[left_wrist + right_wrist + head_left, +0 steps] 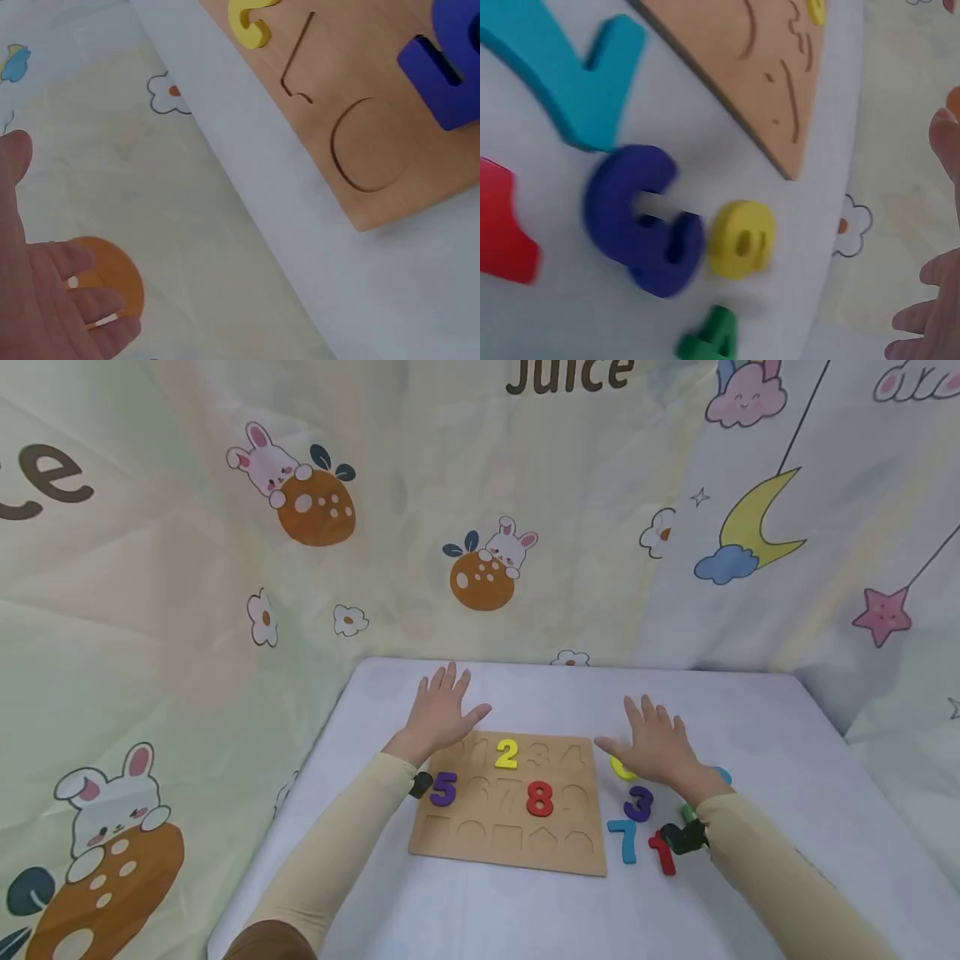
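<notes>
The left hand [438,710] is spread flat with straight fingers over the far left corner of the flat wooden number puzzle board [517,843], its grip wide and holding nothing. The right hand [656,745] hovers just past the board's far right corner, fingers also straight and apart, grip empty. The board lies near the middle of the white-covered worktop [750,727].

Seated in the board are a yellow 2 [507,754], a purple 5 [443,789] and a red 8 [539,798]; the other recesses are faint and hard to read.

Loose pieces lie beside the board's right edge: a purple 3 [638,803], a light blue 7 [623,841] and a red 1 [663,853]. A yellow piece [621,768] is mostly hidden under the right hand, and a green piece [709,341] and a blue piece [722,774] peek out behind the wrist, their shapes unclear. The right wrist view is blurred.
</notes>
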Demonstrator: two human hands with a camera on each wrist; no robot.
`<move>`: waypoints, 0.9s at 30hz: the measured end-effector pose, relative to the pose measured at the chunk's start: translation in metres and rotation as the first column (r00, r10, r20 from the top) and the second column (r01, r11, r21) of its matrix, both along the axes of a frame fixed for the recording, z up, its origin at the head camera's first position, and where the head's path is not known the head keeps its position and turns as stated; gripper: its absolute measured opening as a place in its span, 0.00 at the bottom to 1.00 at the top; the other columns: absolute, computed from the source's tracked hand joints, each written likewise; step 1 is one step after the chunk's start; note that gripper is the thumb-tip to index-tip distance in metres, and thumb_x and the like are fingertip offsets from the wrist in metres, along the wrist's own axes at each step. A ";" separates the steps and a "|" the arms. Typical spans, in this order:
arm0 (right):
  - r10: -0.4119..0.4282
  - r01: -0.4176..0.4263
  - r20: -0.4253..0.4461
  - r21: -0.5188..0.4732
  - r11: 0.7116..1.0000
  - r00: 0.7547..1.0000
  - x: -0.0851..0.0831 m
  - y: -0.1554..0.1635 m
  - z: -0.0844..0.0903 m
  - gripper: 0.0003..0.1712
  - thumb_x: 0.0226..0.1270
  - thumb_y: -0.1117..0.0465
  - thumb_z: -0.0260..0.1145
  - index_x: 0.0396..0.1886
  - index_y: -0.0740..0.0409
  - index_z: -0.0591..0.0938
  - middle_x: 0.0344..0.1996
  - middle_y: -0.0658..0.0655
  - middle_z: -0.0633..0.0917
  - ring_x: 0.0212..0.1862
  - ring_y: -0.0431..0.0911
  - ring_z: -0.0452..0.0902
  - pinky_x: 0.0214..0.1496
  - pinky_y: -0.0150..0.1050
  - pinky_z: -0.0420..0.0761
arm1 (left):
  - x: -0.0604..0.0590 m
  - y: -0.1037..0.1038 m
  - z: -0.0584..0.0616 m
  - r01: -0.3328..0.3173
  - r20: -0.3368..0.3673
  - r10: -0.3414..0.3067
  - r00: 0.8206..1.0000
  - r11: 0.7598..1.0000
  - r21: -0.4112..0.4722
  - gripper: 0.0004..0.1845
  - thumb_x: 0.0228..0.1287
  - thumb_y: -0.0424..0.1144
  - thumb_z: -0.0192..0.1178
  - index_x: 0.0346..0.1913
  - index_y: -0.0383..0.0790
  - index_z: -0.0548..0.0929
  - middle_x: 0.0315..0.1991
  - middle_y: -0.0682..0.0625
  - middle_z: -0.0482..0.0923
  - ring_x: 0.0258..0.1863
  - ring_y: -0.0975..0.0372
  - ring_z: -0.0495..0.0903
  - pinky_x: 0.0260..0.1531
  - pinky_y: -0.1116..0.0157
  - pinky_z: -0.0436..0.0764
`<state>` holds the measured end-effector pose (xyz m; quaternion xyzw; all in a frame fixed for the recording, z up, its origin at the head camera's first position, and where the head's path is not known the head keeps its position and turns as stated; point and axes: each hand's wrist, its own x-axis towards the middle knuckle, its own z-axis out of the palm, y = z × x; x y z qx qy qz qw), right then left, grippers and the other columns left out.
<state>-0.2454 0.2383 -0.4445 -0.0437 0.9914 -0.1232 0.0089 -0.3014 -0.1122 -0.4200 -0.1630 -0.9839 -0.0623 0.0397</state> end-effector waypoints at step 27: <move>0.060 -0.049 0.061 -0.173 0.984 0.996 0.016 0.014 -0.065 0.47 0.57 0.69 0.68 0.75 0.66 0.56 0.68 0.71 0.67 0.68 0.68 0.61 0.66 0.65 0.65 | 0.038 -0.062 -0.092 -0.092 0.278 0.070 0.958 0.993 0.070 0.38 0.75 0.61 0.34 0.75 0.37 0.60 0.74 0.34 0.54 0.73 0.41 0.53 0.71 0.41 0.54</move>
